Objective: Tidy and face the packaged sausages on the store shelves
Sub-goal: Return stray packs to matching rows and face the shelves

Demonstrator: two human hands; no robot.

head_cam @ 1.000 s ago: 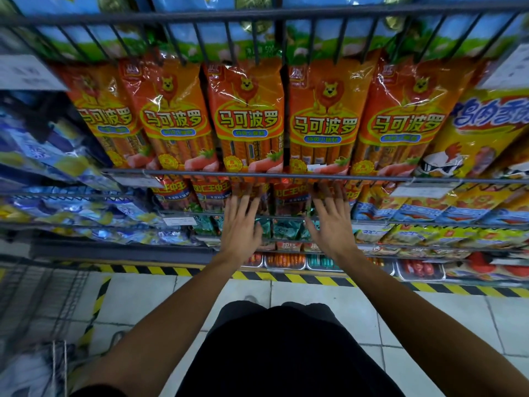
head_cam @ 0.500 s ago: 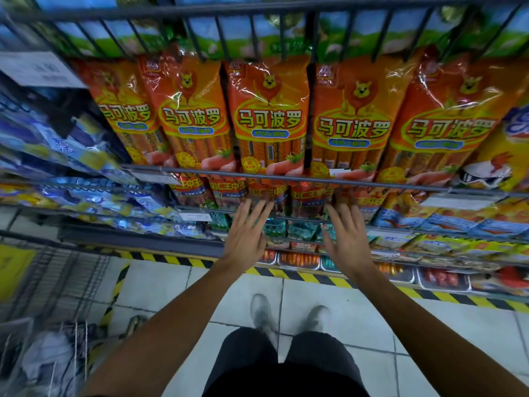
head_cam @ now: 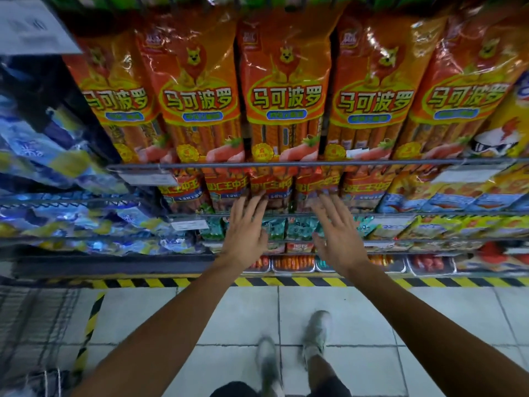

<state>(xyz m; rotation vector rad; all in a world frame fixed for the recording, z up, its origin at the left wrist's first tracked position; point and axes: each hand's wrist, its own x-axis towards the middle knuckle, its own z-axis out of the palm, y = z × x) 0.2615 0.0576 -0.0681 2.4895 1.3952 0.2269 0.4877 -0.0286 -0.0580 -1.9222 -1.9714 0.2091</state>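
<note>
Several tall orange sausage packs with a lion face stand upright in a row behind a wire rail. On the shelf below stands a row of shorter red sausage packs. My left hand and my right hand are both stretched out with straight, spread fingers, palms toward the shelves. Their fingertips reach the lower part of the red packs; I cannot tell whether they touch them. Neither hand holds anything.
Blue and yellow bags fill the shelves on the left, yellow chicken-print packs the right. Green packets and trays of sausages sit lower down. Black-yellow hazard tape edges the tiled floor; a wire cart stands at left.
The view has drawn closer to the shelves and the orange packs look larger. Both hands stay open and outstretched, with their fingertips a little higher against the red packs.
</note>
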